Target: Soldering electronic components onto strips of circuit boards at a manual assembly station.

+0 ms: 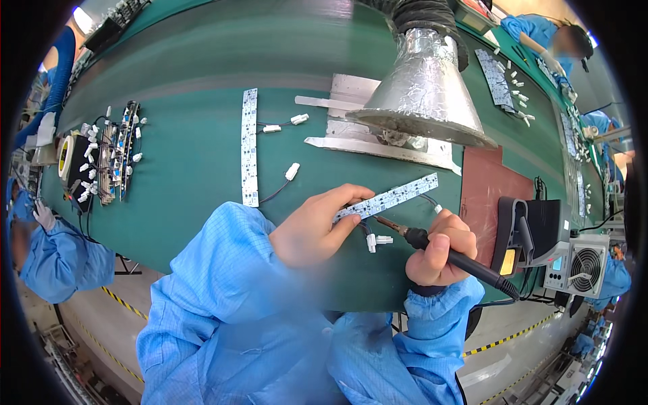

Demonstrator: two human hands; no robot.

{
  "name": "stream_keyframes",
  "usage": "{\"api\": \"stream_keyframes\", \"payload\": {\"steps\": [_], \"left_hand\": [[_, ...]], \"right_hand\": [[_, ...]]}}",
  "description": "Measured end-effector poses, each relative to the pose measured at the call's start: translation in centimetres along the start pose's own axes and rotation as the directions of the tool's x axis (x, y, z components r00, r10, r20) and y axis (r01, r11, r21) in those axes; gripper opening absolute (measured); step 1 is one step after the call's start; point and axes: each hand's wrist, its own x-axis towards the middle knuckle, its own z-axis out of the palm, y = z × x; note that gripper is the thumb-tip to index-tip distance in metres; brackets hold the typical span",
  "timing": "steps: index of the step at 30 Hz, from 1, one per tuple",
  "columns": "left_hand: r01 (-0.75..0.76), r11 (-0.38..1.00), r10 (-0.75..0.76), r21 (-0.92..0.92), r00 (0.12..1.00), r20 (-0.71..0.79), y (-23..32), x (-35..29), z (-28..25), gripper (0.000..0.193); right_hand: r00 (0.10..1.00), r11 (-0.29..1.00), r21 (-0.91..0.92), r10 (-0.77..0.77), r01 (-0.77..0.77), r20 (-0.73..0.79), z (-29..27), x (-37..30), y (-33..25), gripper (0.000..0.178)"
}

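A: In the head view, what does the left hand (314,226) have?

B: A white circuit strip (398,194). The grip pinches it near one end, thumb on the face and fingers behind; the strip slants away to the right, over the green desk (189,233).

A: And the right hand (442,250)?

B: Its grip is closed round the dark handle of a soldering iron (466,262), held rather like a pen. The iron's tip points left, at the strip's lower edge; whether they touch, I cannot tell.

A: Anything hanging off that strip?

B: Dark wires with white connectors (372,243) below it. Another white connector (437,209) sits right by the right fingertips.

A: What lies around them?

B: A second strip (250,145) lies to the left, its wired connectors spread beside it. Beyond the hands is a silvery metal cone (428,94) on a dark ribbed hose (428,15). Over to the right there's a reddish-brown mat (480,185), and nearer, a box with a round fan (586,265). At far left, more boards (125,155) stand bunched together.
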Motion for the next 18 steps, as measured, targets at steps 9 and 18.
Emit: {"api": "stream_keyframes", "payload": {"steps": [9,18], "left_hand": [[-0.001,1.0,0.001,-0.007,1.0,0.001,-0.02,-0.01,0.03,0.033],[-0.015,1.0,0.015,-0.003,1.0,0.008,-0.15,0.02,-0.06,0.032]], "right_hand": [[0.999,1.0,-0.02,0.011,-0.011,0.033,0.07,-0.24,0.22,0.015],[1.0,1.0,-0.008,0.007,-0.007,0.016,0.53,-0.26,0.23,0.016]]}}
